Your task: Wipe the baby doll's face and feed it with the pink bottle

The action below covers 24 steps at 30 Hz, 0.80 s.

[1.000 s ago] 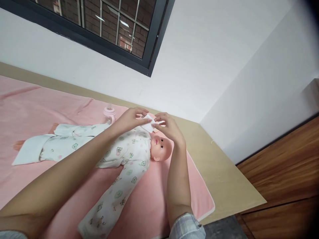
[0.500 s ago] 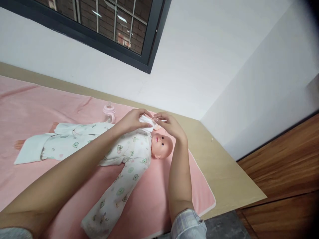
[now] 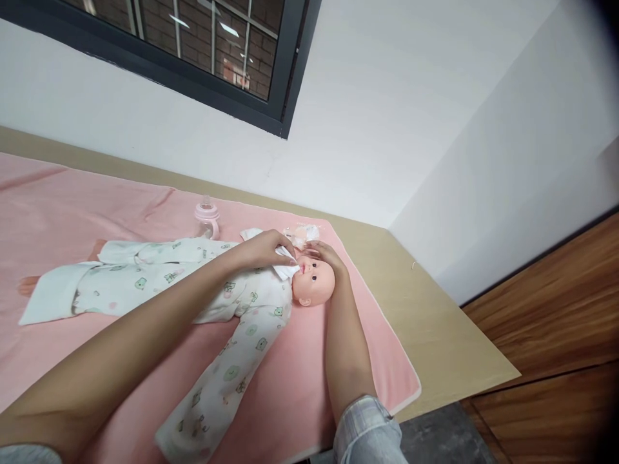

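A baby doll (image 3: 316, 281) in a white printed outfit lies on its back with its head to the right. My left hand (image 3: 273, 248) pinches a white tissue (image 3: 286, 265) against the doll's mouth and chin. Along the far side of the doll's head rests my right hand (image 3: 329, 255), fingers stretched out and touching it. Just beyond the hands lies a small plastic packet (image 3: 307, 233), partly hidden by them. A pink-topped baby bottle (image 3: 207, 219) stands past the doll's body.
A pink blanket (image 3: 367, 335) with a pale edge covers much of the tan table (image 3: 435, 322). Behind it rises a white wall with a dark-framed window (image 3: 285, 71). Wooden panelling (image 3: 546, 309) stands at the right, beside the table's corner.
Both hands were together above the doll with the tissue between them. My left hand has brought the tissue down to the doll's mouth; my right hand has let go and lowered beside its head.
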Each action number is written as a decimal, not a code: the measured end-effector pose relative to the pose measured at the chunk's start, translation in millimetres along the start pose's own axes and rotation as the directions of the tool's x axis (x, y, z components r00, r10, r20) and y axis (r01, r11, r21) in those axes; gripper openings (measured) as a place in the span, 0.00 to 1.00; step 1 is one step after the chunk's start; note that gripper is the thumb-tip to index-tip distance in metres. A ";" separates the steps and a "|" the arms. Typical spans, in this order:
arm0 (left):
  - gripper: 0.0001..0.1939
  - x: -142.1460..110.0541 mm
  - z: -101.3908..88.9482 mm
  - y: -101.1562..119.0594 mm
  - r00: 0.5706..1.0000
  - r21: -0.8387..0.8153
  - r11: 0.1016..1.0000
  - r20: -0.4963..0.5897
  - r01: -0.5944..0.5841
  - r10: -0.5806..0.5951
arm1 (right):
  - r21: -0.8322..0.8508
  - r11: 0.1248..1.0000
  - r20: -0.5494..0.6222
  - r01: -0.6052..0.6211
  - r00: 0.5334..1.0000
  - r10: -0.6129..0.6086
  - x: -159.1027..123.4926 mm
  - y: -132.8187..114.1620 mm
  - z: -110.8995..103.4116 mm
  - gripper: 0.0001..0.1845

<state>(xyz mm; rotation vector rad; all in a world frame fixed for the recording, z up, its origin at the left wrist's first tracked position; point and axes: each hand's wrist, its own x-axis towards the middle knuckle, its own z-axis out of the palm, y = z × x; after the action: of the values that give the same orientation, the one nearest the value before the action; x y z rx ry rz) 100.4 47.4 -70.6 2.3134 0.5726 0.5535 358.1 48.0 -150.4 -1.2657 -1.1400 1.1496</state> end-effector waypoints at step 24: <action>0.11 -0.4 12.5 9.4 0.999 0.139 0.990 -0.031 -0.019 0.023 | -0.511 0.859 0.073 0.036 0.997 0.001 15.1 23.5 -7.9 0.23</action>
<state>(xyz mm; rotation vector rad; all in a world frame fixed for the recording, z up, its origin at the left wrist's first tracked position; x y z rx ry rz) 109.0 34.6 -72.5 2.4475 0.6205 0.5792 367.4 62.0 -174.0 -1.6196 -1.5775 0.9068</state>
